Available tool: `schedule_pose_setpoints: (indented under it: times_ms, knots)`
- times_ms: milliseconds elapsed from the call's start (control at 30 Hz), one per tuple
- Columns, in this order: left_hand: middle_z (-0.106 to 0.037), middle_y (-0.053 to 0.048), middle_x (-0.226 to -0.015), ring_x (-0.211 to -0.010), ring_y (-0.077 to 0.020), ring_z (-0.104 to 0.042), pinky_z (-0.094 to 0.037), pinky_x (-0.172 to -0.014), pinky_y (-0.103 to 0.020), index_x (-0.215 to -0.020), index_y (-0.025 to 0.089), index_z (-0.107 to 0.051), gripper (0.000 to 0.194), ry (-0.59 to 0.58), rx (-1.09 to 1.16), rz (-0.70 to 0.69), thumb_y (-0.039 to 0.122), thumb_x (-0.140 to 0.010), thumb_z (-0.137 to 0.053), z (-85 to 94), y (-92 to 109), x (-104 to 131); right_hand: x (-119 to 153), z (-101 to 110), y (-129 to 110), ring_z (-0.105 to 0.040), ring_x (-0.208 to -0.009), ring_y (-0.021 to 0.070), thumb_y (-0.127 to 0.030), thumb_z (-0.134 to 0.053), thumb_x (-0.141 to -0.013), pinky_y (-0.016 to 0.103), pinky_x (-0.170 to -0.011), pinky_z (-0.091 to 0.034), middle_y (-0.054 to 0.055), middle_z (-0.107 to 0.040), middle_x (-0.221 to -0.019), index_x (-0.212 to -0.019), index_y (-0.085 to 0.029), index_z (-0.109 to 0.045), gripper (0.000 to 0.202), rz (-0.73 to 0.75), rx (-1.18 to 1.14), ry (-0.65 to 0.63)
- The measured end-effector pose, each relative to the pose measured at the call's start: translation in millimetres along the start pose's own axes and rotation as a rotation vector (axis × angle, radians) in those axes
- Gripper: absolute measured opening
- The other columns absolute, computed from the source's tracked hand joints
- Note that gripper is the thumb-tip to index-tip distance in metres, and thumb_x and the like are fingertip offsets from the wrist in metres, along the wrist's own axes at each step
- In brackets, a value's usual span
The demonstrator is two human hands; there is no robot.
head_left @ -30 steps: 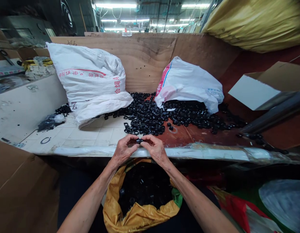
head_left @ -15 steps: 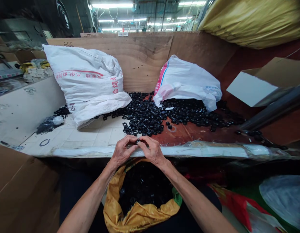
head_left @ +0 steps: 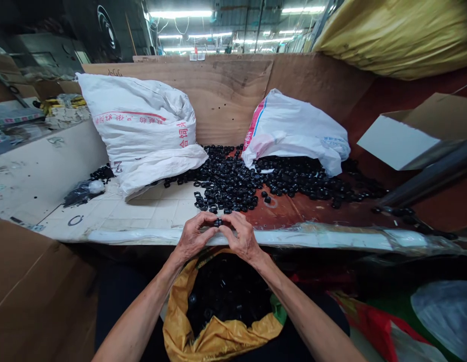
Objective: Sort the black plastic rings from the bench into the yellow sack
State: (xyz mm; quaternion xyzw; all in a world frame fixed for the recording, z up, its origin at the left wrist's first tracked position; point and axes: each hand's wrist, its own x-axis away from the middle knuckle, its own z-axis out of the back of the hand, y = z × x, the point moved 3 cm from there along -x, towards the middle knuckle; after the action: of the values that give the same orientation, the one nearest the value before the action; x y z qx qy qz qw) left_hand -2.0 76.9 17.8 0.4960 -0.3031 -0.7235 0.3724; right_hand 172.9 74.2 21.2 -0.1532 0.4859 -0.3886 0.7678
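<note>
A small black plastic part (head_left: 218, 222) sits between the fingertips of both hands, over the front edge of the bench. My left hand (head_left: 196, 234) pinches its left side with thumb and fingers. From the other side my right hand (head_left: 240, 235) pinches it too. Just beyond lies a heap of loose black plastic parts (head_left: 233, 183), several of them ring-shaped. Below the hands an open yellow woven sack (head_left: 222, 337) holds a mass of dark parts. Whether the held part is one piece or two joined is too small to tell.
On the bench a white woven sack (head_left: 143, 130) leans at left, and another white sack (head_left: 296, 133) lies on the parts at right. A wooden board (head_left: 226, 95) closes the back. An open carton (head_left: 399, 141) and a dark metal bar (head_left: 430, 176) stand at right.
The black part shows more plainly between the fingertips now, with the fingers slightly farther apart. The whole view has shifted a little.
</note>
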Motion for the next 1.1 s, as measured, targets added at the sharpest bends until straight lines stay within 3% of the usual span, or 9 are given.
schedule_pose_setpoints:
  times_ms: [133,267,400,533,633,767,833,967,1100]
  knots:
    - [-0.067,-0.007,-0.105,-0.098,-0.0186,-0.067,-0.056,-0.091,-0.033,-0.104,0.018,-0.066,0.018,0.012,0.021,0.023,0.025,-0.088,-0.07,-0.4,-1,1,0,-1,0,-0.058,-0.067,0.0173,-0.031,-0.053,-0.099,0.044,-0.103,-0.039,0.0,-0.06,-0.064,-0.071,-0.021,-0.063,0.031,-0.008,0.123,0.006]
    - [-0.067,-0.007,-0.105,-0.097,-0.0176,-0.067,-0.056,-0.09,-0.032,-0.105,0.018,-0.066,0.019,0.012,0.061,0.027,0.023,-0.087,-0.07,-0.4,-3,1,0,-1,-3,-0.06,-0.073,0.0182,-0.033,-0.061,-0.094,0.041,-0.099,-0.042,0.002,-0.065,-0.076,-0.091,-0.02,-0.068,0.015,0.005,0.07,0.042]
    - [-0.068,-0.007,-0.104,-0.096,-0.0181,-0.068,-0.056,-0.09,-0.032,-0.105,0.017,-0.068,0.02,0.0,0.074,0.054,0.024,-0.086,-0.072,0.0,-1,1,1,1,-3,-0.057,-0.066,0.0167,-0.028,-0.058,-0.096,0.036,-0.087,-0.045,0.0,-0.059,-0.066,-0.078,-0.02,-0.064,0.021,0.015,0.048,0.044]
    - [-0.07,-0.007,-0.102,-0.095,-0.0187,-0.069,-0.057,-0.088,-0.032,-0.104,0.017,-0.067,0.019,-0.033,0.135,0.072,0.025,-0.087,-0.072,-2.5,5,6,8,5,-11,-0.061,-0.078,0.0183,-0.027,-0.055,-0.097,0.03,-0.075,-0.049,0.006,-0.066,-0.089,-0.104,-0.019,-0.065,0.014,0.038,-0.097,0.032]
    - [-0.07,-0.007,-0.105,-0.097,-0.0188,-0.069,-0.057,-0.088,-0.032,-0.106,0.018,-0.067,0.017,-0.025,0.017,-0.017,0.021,-0.09,-0.068,-5.2,15,17,16,5,-19,-0.063,-0.078,0.0183,-0.027,-0.052,-0.099,0.028,-0.073,-0.048,0.005,-0.067,-0.085,-0.096,-0.02,-0.065,0.016,0.012,-0.101,0.026]
    - [-0.07,-0.009,-0.113,-0.107,-0.0198,-0.067,-0.055,-0.095,-0.035,-0.114,0.021,-0.067,0.024,-0.002,-0.115,-0.156,0.014,-0.092,-0.061,-10.3,27,35,29,0,-26,-0.056,-0.06,0.0143,-0.031,-0.044,-0.103,0.024,-0.061,-0.042,0.001,-0.06,-0.067,-0.082,-0.02,-0.064,0.032,-0.165,0.014,-0.045]
    - [-0.07,-0.008,-0.112,-0.105,-0.0195,-0.068,-0.055,-0.096,-0.035,-0.112,0.022,-0.069,0.022,-0.002,-0.089,-0.094,0.016,-0.092,-0.063,-13.1,30,42,36,0,-30,-0.054,-0.057,0.0138,-0.031,-0.042,-0.104,0.024,-0.06,-0.041,0.0,-0.058,-0.065,-0.086,-0.019,-0.065,0.031,-0.2,0.028,-0.06]
    - [-0.071,-0.006,-0.105,-0.098,-0.0199,-0.069,-0.057,-0.091,-0.034,-0.106,0.02,-0.071,0.018,0.044,0.109,0.179,0.026,-0.089,-0.07,-16.4,30,51,45,9,-38,-0.06,-0.068,0.0158,-0.029,-0.05,-0.099,0.026,-0.068,-0.048,0.005,-0.065,-0.083,-0.106,-0.018,-0.064,0.019,-0.159,-0.108,0.003]
    - [-0.072,-0.007,-0.104,-0.099,-0.0218,-0.068,-0.056,-0.093,-0.036,-0.104,0.02,-0.074,0.021,0.049,0.133,0.219,0.031,-0.085,-0.073,-19.3,35,55,48,14,-39,-0.054,-0.051,0.0124,-0.031,-0.046,-0.101,0.024,-0.055,-0.045,-0.002,-0.056,-0.062,-0.086,-0.02,-0.062,0.024,-0.284,-0.192,-0.085]
